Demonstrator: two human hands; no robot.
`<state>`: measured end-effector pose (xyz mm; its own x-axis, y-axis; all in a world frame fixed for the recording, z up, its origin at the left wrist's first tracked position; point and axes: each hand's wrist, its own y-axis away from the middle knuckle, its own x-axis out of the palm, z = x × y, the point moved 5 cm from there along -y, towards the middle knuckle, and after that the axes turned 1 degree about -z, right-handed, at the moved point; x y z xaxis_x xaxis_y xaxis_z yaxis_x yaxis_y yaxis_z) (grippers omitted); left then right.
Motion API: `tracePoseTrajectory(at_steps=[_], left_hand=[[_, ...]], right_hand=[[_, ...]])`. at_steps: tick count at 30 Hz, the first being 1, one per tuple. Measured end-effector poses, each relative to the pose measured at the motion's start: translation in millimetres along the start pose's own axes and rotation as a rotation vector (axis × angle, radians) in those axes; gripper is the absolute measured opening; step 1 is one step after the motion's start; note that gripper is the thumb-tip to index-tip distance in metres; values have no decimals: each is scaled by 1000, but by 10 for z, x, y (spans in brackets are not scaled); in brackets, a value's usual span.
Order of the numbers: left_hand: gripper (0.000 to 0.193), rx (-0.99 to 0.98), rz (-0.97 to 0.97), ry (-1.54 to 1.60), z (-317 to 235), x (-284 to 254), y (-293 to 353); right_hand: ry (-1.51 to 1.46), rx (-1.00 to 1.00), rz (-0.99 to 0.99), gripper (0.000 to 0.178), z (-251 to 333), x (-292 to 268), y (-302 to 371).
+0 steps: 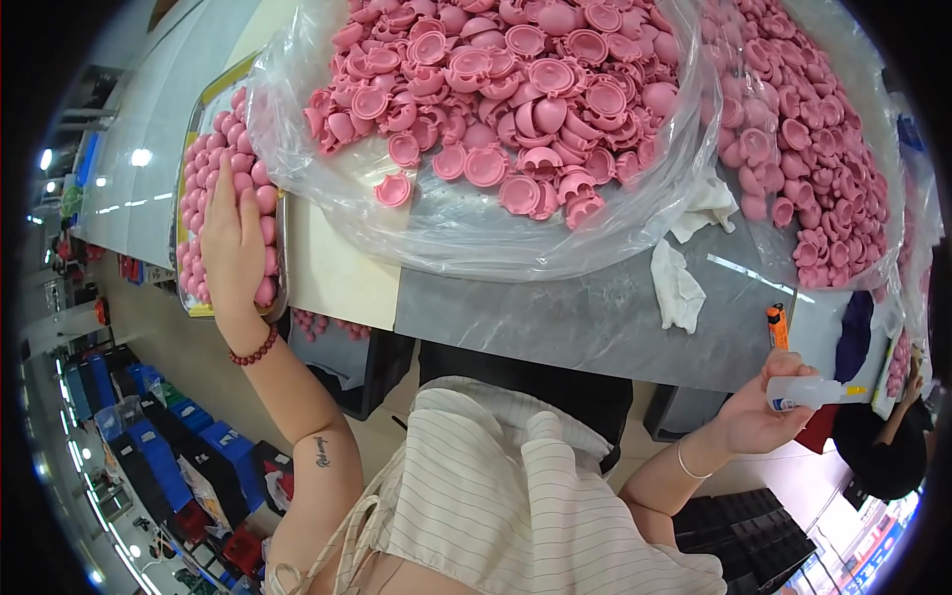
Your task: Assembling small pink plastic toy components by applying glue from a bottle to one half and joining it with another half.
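My left hand (234, 246) lies flat with its fingers stretched out over pink balls (262, 174) that fill a shallow tray (282, 248) on the left of the table. In my right hand (749, 415), out at the table's right front edge, is a small translucent squeeze bottle (801, 393) with a yellow tip, held on its side and pointing right. Just beyond that hand lies a slim orange-and-black object (777, 326), its kind unclear. A large heap of pink half shells (531, 84) rests in a clear plastic bag (476, 260), spread open at the middle.
A second clear bag of pink half shells (808, 149) stands at the right. Crumpled white cloths (677, 286) and a dark cloth (854, 335) lie on the grey tabletop (535, 322). Below the table's edge is a dark bin (369, 375). Another person (883, 441) is at far right.
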<state>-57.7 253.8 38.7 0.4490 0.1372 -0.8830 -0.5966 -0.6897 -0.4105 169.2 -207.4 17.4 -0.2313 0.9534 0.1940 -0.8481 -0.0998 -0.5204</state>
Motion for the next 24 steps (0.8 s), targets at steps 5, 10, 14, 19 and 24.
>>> tracePoseTrajectory(at_steps=[5,10,14,19,24], left_hand=[[42,62,88,-235,-103,74,60],[37,22,-181,412,-746,-212,139],[27,272,69,132,-1302,91,237],[16,219,117,61,-1337,164,232],[16,78,-11,974,-1568,43,428]], right_hand=[[2,24,17,38,-14,-36,66],[-47,114,-229,39,27,60,88],[-73,88,-243,40,38,164,98],[-32,66,-101,38,52,278,115],[-110,146,-75,41,69,460,186]])
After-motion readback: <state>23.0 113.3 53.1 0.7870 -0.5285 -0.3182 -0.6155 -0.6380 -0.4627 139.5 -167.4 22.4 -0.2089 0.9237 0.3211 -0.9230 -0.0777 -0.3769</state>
